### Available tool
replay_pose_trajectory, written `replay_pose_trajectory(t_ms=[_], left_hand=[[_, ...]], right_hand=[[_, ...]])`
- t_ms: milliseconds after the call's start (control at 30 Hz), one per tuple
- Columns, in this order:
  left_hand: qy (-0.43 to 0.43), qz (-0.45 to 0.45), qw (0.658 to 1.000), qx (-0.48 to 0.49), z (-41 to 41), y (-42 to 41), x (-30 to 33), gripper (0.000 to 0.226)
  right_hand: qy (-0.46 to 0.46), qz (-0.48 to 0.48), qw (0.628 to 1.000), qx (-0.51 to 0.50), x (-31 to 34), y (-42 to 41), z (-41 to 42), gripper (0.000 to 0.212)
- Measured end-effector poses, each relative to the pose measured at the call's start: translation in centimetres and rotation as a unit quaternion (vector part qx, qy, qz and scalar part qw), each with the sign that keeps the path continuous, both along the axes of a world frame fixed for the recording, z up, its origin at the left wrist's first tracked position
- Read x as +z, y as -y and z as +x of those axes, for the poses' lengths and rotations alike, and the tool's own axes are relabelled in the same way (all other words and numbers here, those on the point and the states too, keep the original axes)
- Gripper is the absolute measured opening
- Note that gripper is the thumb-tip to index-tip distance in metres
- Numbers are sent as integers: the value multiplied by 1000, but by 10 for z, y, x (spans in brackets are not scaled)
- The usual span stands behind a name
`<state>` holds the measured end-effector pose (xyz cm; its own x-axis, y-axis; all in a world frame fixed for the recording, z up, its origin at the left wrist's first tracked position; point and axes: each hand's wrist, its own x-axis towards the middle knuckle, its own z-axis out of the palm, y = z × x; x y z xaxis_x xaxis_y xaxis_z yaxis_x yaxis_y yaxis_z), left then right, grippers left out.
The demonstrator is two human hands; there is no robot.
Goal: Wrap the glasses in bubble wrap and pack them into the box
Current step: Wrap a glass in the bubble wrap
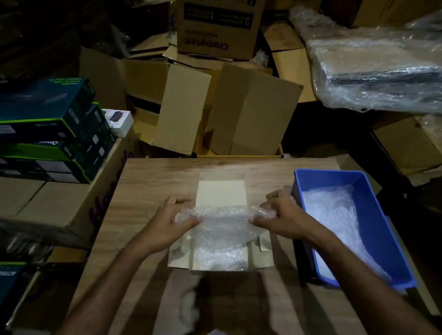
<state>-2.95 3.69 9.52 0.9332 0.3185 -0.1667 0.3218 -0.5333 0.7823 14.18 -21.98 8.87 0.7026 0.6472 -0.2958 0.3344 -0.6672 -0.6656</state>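
left hand and right hand grip twisted ends of a clear bubble-wrapped bundle over the open pale cardboard box; lower it level, ends tucked.

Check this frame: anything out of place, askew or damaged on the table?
Nothing stands out. Both hands, left hand and right hand, grip the ends of a bubble-wrapped bundle over the open box. The blue bin sits beside it.
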Motion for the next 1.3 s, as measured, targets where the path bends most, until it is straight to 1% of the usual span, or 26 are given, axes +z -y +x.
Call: replay_pose_trajectory(t_ms=[33,67,100,167,200,267,300,333,367,400,433,500,533,600,667,733,800,867,900,1000,1033,1100,1133,1167,1267,1300], left_hand=[[16,-93,995,19,-1,2,5,23],[33,-176,982,54,-1,6,5,24],[45,-235,967,91,-1,11,4,26],[34,-273,953,128,3,15,-8,44],[18,-273,955,115,3,16,-14,61],[-18,-270,958,95,5,17,-27,92],[-22,-277,955,105,6,18,-32,97],[-11,-279,952,123,7,20,-35,89],[10,-271,952,143,8,24,-35,76],[26,-254,954,158,9,29,-33,64],[37,-236,956,168,10,34,-31,60],[56,-208,962,169,8,37,-35,66],[60,-200,965,160,6,40,-35,71],[76,-185,970,140,3,43,-38,73],[87,-181,972,123,2,46,-39,61],[67,-183,975,104,-1,45,-39,55],[28,-168,983,75,-6,39,-42,77],[12,-142,989,40,-10,33,-46,96],[11,-131,991,30,-11,31,-49,99],[-7,-76,997,12,-11,28,-59,98],[-14,-60,998,8,-11,26,-62,97],[-47,-52,998,2,-11,21,-70,100],[-66,-60,996,-3,-11,18,-72,105],[-85,-78,993,-7,-11,16,-75,111],[-106,-100,989,-15,-13,10,-84,120],[-107,-87,990,-14,-13,8,-88,121]], right_hand=[[-50,32,998,-17,7,5,-1,53],[-105,78,991,-37,10,9,-1,60],[-154,131,978,-52,13,10,-4,56],[-193,219,953,-85,13,8,-11,40],[-193,243,943,-119,10,5,-14,42],[-198,262,930,-164,-1,1,-16,60],[-216,271,921,-179,-8,0,-17,73],[-244,263,913,-192,-11,0,-17,88],[-269,242,911,-196,-14,1,-18,104],[-278,218,916,-189,-18,3,-21,112],[-277,209,921,-176,-23,5,-25,112],[-262,237,920,-169,-35,10,-31,99],[-248,256,918,-173,-37,12,-35,98],[-184,272,927,-181,-44,10,-42,106],[-125,279,937,-170,-44,5,-48,111],[-105,287,941,-147,-44,3,-52,116],[-85,255,956,-119,-50,5,-51,119],[-55,190,976,-94,-58,8,-49,108],[-44,169,981,-82,-61,9,-47,95],[-14,146,987,-73,-70,6,-44,43],[-12,138,987,-80,-72,4,-42,32],[-15,124,987,-102,-74,-1,-40,25],[-14,115,988,-107,-77,-3,-40,31],[-16,101,989,-104,-79,-4,-41,44],[-52,64,995,-59,-82,-7,-43,96],[-57,53,996,-36,-83,-8,-43,106]])
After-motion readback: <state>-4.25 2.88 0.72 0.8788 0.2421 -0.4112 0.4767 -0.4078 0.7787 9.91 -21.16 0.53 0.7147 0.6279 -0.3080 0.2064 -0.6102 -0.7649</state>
